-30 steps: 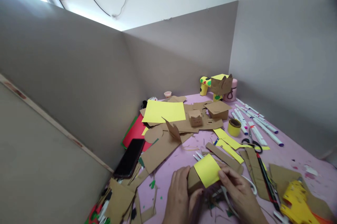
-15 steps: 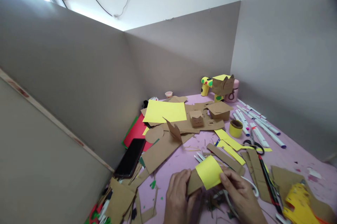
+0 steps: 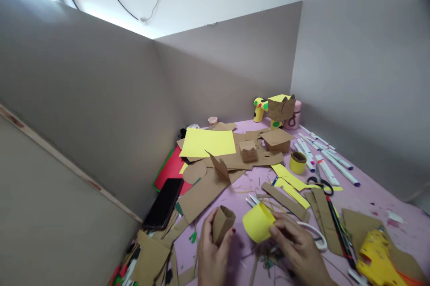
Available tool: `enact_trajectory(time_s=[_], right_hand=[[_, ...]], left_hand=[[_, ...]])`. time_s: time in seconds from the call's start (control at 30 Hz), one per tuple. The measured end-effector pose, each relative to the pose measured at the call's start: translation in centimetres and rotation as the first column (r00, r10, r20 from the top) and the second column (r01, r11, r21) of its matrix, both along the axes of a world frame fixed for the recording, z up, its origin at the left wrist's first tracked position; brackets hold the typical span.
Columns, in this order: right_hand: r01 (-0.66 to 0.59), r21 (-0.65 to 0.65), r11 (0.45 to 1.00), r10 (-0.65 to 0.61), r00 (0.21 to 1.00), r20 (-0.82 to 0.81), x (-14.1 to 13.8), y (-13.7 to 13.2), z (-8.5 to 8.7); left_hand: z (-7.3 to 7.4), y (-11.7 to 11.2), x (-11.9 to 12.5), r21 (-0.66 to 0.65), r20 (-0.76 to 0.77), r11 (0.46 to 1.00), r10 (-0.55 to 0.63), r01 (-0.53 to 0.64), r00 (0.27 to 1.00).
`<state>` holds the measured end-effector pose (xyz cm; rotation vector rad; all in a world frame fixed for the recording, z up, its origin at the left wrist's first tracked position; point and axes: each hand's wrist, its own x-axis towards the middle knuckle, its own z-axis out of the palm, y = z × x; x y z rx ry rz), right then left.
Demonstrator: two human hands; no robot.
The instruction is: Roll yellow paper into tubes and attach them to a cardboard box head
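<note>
My left hand (image 3: 213, 257) is closed around a small folded cardboard tube (image 3: 223, 224), whose open angular end faces up. In my right hand (image 3: 298, 245), thumb and fingers pinch the right side of a yellow paper ring (image 3: 258, 223). The ring is apart from the tube, a short gap to its right. Just behind the ring, the pale blades of a pair of scissors (image 3: 251, 200) point up and left; a white handle (image 3: 317, 236) shows beside my right hand. Cardboard scraps (image 3: 265, 259) lie below and between my hands.
A yellow glue gun (image 3: 378, 257) rests on cardboard at front right. Black-handled scissors (image 3: 320, 184), markers (image 3: 339, 167) and a yellow-wrapped cardboard ring (image 3: 297, 163) lie on the right. A phone (image 3: 164, 203) is at left. Small cardboard boxes (image 3: 248, 151) and a yellow sheet (image 3: 208, 143) lie further back.
The yellow paper ring, earlier around the cardboard tube, is now off it. My right hand holds the ring to the right, while my left hand has shifted left and tilted the tube upright.
</note>
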<state>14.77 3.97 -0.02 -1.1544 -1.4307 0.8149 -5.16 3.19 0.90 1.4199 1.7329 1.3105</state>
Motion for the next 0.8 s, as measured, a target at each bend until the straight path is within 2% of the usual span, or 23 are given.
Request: enact_trajectory(time_s=[0.1, 0.23, 0.33, 0.4, 0.47, 0.57, 0.63, 0.7, 0.8], right_hand=[[-0.127, 0.077, 0.989, 0.108, 0.97, 0.218, -0.5, -0.1, 0.0], [-0.278, 0.063, 0.958, 0.245, 0.915, 0.32, -1.3, -0.4, -0.2], [-0.254, 0.096, 0.962, 0.211, 0.922, 0.325, -1.3, -0.8, -0.5], [-0.194, 0.161, 0.968, 0.144, 0.951, 0.275, -1.1, -1.1, -0.1], [-0.198, 0.184, 0.963, 0.161, 0.967, 0.195, -1.1, -1.6, 0.9], [-0.3, 0.182, 0.936, 0.279, 0.951, 0.132, -1.6, -2.3, 2.9], [-0.331, 0.157, 0.931, 0.313, 0.941, 0.129, -1.8, -2.5, 3.7], [-0.262, 0.07, 0.963, 0.257, 0.964, 0.076, -1.6, -2.4, 3.8], [-0.119, -0.098, 0.988, 0.116, 0.993, -0.035, -0.7, -1.8, 3.4]], left_hand=[[0.0, -0.3, -0.2, -0.054, 0.206, 0.998, -0.026, 0.038, 0.978], [-0.2, -1.5, 0.8, -0.004, 0.438, 0.996, -0.08, 0.09, 0.895], [-0.2, -2.5, 1.1, 0.008, 0.509, 0.985, -0.151, 0.171, 0.847], [-0.2, -2.9, 0.9, 0.04, 0.399, 0.97, -0.236, 0.24, 0.886], [-0.4, -3.3, 0.5, 0.12, 0.182, 0.945, -0.322, 0.304, 0.929], [-1.0, -3.6, 0.2, 0.275, -0.104, 0.868, -0.401, 0.414, 0.91], [-1.4, -3.6, 0.1, 0.32, -0.194, 0.825, -0.425, 0.467, 0.884], [-1.8, -3.6, 0.1, 0.314, -0.226, 0.831, -0.405, 0.46, 0.886], [-2.1, -3.4, 0.0, 0.185, -0.147, 0.911, -0.345, 0.369, 0.927]])
